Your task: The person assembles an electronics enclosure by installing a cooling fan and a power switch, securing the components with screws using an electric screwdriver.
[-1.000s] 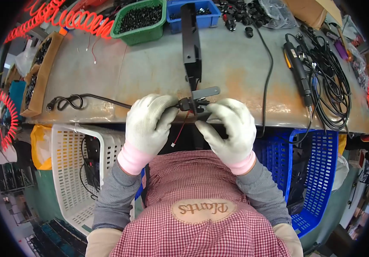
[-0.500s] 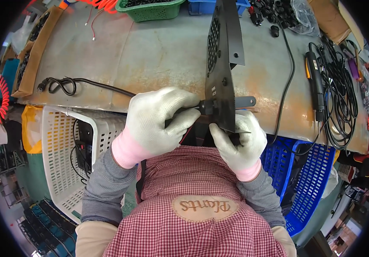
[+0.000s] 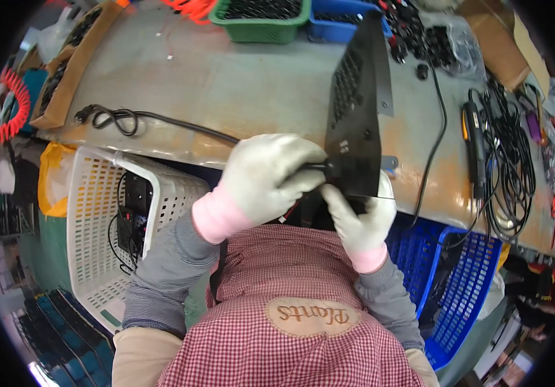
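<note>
A black metal panel (image 3: 353,151) with a pattern of round holes stands upright on edge before me. My left hand (image 3: 267,171), in a white glove with a pink cuff, pinches a black power cord (image 3: 180,122) where it meets the panel's left face, near the lower end. The cord's plug end lies curled on the bench to the left. My right hand (image 3: 362,224), also gloved, grips the panel's bottom corner, some fingers behind it. Beyond the panel's right side a flat grey bar with a hole (image 3: 389,162) sticks out; what holds it is hidden.
A metal bench (image 3: 251,84) spans the front. Green (image 3: 261,31) and blue (image 3: 335,32) bins of black parts stand at its back. A black electric screwdriver (image 3: 475,148) and coiled cables lie right. White (image 3: 93,219) and blue (image 3: 461,290) baskets sit below the bench edge.
The whole view has shifted, so bench and bins appear lower and farther right. The panel has tilted slightly, showing more of its left face. Both hands keep their hold.
</note>
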`<state>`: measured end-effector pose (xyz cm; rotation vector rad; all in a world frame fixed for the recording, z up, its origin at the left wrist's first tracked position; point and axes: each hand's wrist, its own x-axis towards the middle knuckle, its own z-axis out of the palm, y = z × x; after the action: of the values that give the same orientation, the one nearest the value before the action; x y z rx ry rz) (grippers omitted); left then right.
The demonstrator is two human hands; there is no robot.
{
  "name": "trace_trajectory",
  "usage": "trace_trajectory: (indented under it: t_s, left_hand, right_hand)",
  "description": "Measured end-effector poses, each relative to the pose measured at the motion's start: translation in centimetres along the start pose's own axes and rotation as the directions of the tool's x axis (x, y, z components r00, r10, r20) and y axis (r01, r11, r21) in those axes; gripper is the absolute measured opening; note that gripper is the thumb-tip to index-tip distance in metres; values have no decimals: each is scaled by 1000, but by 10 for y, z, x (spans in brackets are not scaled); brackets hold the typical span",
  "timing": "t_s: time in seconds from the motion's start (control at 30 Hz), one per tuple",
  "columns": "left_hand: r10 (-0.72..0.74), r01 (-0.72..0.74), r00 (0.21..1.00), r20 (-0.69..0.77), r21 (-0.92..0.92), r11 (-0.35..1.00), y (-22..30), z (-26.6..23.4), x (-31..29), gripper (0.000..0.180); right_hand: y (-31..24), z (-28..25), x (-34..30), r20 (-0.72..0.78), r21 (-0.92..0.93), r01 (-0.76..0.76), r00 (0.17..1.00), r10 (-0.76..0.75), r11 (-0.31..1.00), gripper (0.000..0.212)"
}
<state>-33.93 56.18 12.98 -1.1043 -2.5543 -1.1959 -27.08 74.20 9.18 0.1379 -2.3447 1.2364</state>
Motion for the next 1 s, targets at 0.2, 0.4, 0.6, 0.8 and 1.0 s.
trace_trajectory:
  t_s: [0.2, 0.4, 0.6, 0.8, 1.0]
  left_hand:
    - [52, 66, 963, -263, 421, 905, -18, -32, -21, 69]
    - [-396, 356, 918, 0, -436, 826, -20, -75, -55, 123]
    - [-600, 354, 752, -273, -602, 716, -2, -109, -90, 74]
    - [-647, 230, 625, -437, -689, 687, -13, -145, -143, 63]
    - [-522, 231, 556, -647, -483, 845, 3, -181, -200, 71]
  right_hand:
    - [-17, -33, -12, 16, 618, -136, 987, 161, 774, 33]
    - [5, -37, -11, 305, 926, -332, 938, 164, 180, 79]
    - [-31, 21, 19, 574, 787, -598, 800, 177, 151, 66]
    - [-73, 68, 35, 755, 650, -734, 654, -53, 199, 51]
    - [-99, 103, 27, 819, 546, -710, 564, -105, 445, 45]
